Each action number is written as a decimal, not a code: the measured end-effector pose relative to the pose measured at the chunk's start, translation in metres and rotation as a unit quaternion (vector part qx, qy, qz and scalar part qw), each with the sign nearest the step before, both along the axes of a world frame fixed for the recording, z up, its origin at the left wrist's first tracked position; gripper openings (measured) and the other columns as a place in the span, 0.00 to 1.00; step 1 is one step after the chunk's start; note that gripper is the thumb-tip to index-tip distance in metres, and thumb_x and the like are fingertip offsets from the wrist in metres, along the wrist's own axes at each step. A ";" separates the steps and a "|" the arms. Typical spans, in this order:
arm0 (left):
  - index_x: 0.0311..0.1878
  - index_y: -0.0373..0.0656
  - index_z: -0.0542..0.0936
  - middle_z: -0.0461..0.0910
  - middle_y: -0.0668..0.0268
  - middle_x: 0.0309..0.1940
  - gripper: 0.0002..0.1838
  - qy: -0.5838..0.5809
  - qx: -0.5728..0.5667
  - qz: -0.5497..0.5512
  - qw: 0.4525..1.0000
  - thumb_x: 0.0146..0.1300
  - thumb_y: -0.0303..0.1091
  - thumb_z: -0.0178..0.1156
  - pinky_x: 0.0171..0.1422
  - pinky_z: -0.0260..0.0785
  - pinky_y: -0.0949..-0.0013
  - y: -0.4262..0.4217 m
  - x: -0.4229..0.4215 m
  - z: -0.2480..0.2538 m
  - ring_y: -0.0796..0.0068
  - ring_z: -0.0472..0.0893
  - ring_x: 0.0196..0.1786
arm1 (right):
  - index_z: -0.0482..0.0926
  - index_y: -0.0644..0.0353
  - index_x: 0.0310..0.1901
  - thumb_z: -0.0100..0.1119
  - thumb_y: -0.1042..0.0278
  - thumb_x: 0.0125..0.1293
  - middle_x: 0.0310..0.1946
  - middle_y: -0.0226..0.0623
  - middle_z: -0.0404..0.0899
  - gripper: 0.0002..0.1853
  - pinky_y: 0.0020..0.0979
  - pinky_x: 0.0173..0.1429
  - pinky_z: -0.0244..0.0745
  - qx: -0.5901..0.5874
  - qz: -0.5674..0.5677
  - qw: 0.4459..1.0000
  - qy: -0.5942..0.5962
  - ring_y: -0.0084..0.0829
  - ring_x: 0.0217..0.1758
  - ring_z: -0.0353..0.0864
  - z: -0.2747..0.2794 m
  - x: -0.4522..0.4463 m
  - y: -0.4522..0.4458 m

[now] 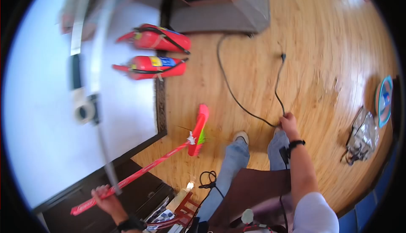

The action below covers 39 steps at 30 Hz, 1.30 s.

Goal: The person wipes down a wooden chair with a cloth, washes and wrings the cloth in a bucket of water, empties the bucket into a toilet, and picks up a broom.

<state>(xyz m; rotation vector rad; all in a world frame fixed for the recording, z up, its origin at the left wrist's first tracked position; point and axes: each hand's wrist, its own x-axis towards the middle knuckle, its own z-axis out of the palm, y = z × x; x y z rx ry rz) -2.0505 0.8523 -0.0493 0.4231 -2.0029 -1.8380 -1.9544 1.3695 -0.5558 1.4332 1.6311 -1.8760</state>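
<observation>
At the lower left, my left hand (105, 197) is closed round the red handle of a broom (152, 164). The broom's pink-red head (198, 130) with green bristles rests at the floor's left part. My right hand (289, 123) grips a black cable (278, 90) above my right foot. One stretch of the cable runs up to a black plug (283, 57) lying on the floor, and another loops up to the grey furniture at the top.
Two red fire extinguishers (158, 68) stand by the white wall (131, 119). Grey furniture (211, 17) is at the top. At the right are a clear plastic bag (364, 135) and a turquoise-rimmed basin (388, 81). A dark cabinet (144, 186) sits lower left.
</observation>
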 end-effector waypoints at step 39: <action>0.21 0.37 0.72 0.71 0.57 0.17 0.12 -0.152 -0.232 -0.101 0.955 0.56 0.31 0.61 0.29 0.63 0.65 0.186 -0.012 -0.045 0.65 0.73 0.23 | 0.73 0.60 0.39 0.64 0.61 0.54 0.29 0.41 0.80 0.15 0.37 0.35 0.75 0.528 0.086 0.684 0.496 0.40 0.29 0.81 0.682 -0.446 0.097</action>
